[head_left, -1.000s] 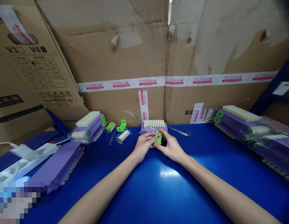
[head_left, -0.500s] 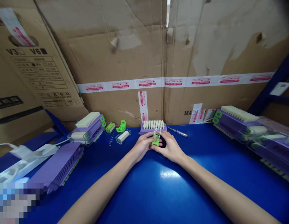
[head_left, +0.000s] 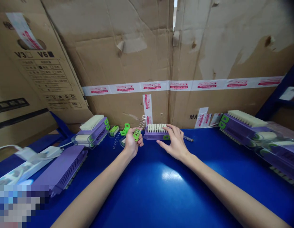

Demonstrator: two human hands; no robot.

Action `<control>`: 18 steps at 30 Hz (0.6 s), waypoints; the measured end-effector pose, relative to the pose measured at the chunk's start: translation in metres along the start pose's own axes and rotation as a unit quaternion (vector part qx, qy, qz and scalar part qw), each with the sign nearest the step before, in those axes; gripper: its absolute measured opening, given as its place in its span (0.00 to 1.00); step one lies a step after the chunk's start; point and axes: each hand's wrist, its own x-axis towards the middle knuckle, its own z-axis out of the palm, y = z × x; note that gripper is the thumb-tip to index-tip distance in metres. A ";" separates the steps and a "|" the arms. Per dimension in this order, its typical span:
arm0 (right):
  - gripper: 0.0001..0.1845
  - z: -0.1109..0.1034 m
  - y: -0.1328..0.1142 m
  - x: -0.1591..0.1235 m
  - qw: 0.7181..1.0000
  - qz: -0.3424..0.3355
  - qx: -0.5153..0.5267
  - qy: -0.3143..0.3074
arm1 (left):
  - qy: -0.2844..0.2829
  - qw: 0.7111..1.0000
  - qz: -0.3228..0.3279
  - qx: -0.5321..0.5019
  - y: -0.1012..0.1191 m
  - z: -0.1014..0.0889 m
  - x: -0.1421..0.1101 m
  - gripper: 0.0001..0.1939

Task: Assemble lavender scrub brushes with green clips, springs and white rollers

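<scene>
One perforated green plastic part (head_left: 136,135) was held above a glossy blue tabletop (head_left: 161,196).
It was clenched in the left hand (head_left: 131,144), a thin silver coil spring (head_left: 142,122) jutting up beyond it; the right hand (head_left: 176,144) was unclenched, fingers spread by a purple plastic block with cream bristles (head_left: 153,136), whether touching could not be told. Behind stood brown cardboard (head_left: 113,66).

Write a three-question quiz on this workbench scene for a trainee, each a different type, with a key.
1. Which hand grips the green plastic piece from which a coil spring rises?
2. True or false: the purple brush by the right hand has its bristles facing up.
3. Fill in: the cardboard at far left reads "V3" and "__".

Key: 1. Left hand; 2. True; 3. V6
</scene>
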 end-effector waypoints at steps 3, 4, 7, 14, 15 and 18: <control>0.36 0.003 0.004 0.027 0.996 -0.050 -0.041 -0.063 | 0.037 0.999 0.024 0.019 0.007 -0.005 0.005 0.10; 0.39 0.005 0.005 0.037 0.992 -0.061 -0.054 -0.096 | 0.050 0.998 0.032 0.032 0.007 -0.007 0.006 0.09; 0.46 0.011 0.009 0.062 0.973 -0.011 -0.078 -0.215 | 0.078 0.992 0.065 0.079 0.001 -0.011 0.008 0.09; 0.52 0.003 0.007 0.073 0.924 0.043 -0.145 -0.351 | 0.089 0.974 0.145 0.149 -0.010 -0.013 0.003 0.10; 0.52 0.000 0.006 0.071 0.920 0.040 -0.152 -0.358 | 0.090 0.972 0.155 0.154 -0.011 -0.013 0.002 0.10; 0.52 -0.010 0.005 0.061 0.918 0.034 -0.160 -0.361 | 0.084 0.962 0.194 0.172 -0.010 -0.012 0.000 0.10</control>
